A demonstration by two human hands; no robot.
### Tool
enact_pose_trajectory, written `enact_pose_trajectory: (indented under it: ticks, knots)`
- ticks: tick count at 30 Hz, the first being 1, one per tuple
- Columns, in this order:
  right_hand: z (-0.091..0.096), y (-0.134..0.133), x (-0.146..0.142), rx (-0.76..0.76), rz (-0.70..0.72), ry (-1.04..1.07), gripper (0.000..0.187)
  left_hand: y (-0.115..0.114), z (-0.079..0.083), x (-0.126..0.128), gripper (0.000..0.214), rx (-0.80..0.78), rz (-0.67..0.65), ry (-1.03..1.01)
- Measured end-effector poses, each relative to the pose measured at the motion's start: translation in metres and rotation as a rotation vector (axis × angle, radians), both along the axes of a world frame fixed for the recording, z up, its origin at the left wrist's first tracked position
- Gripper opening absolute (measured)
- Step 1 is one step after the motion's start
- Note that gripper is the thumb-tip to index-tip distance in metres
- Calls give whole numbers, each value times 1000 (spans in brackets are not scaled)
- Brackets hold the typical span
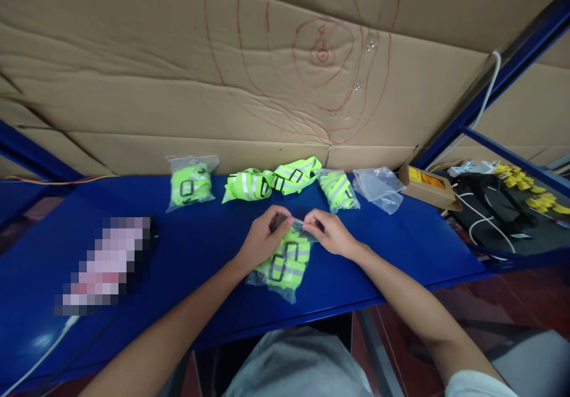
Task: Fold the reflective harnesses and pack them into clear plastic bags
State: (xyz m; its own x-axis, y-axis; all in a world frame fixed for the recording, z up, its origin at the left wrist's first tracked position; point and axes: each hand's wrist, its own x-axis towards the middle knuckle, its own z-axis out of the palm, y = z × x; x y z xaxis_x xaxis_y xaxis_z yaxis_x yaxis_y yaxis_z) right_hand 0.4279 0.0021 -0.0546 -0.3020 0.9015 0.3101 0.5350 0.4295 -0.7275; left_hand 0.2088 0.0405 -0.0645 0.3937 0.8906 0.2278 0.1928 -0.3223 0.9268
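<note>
A clear plastic bag point(281, 266) holding a folded neon-yellow reflective band lies on the blue table point(401, 243) in front of me. My left hand point(262, 237) pinches the bag's top edge on the left. My right hand point(327, 232) pinches the same edge on the right, its fingers pressed together. Both hands meet at the bag's mouth.
Along the back stand a filled bag point(190, 184), loose reflective bands point(271, 182), another filled bag point(339, 190) and an empty clear bag point(380, 188). A small cardboard box point(428, 187) sits at the right end. A blurred object point(107, 263) lies left. Cardboard sheets point(222, 70) wall the back.
</note>
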Motion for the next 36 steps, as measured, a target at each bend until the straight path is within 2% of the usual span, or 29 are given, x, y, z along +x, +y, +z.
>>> enact_pose_trajectory:
  ticks: [3, 9, 14, 20, 25, 29, 32, 36]
  knots:
    - [-2, -1, -2, 28, 14, 5, 16, 3, -5, 2, 29, -65, -28, -68]
    - [-3, 1, 0, -47, -21, 23, 17, 5, -7, 2, 30, -98, -20, -104]
    - [-5, 0, 2, 11, -56, -75, 21, 4, -5, 3, 30, -159, -28, -148]
    - [-4, -1, 1, -72, -106, -169, 30, 6, -4, 5, 29, -187, 9, -188]
    - [-2, 4, 0, -6, -64, -179, 40, 8, 2, 3, 30, -249, 43, -220]
    - [-1, 2, 1, -3, -76, -159, 37, 10, 11, -2, 35, -250, 37, -218]
    - [-4, 0, 3, -37, -74, -290, 34, 15, 13, -9, 37, -219, 109, -223]
    - [-8, -2, 3, -20, -56, -479, 35, 31, 19, -32, 38, -139, 322, -270]
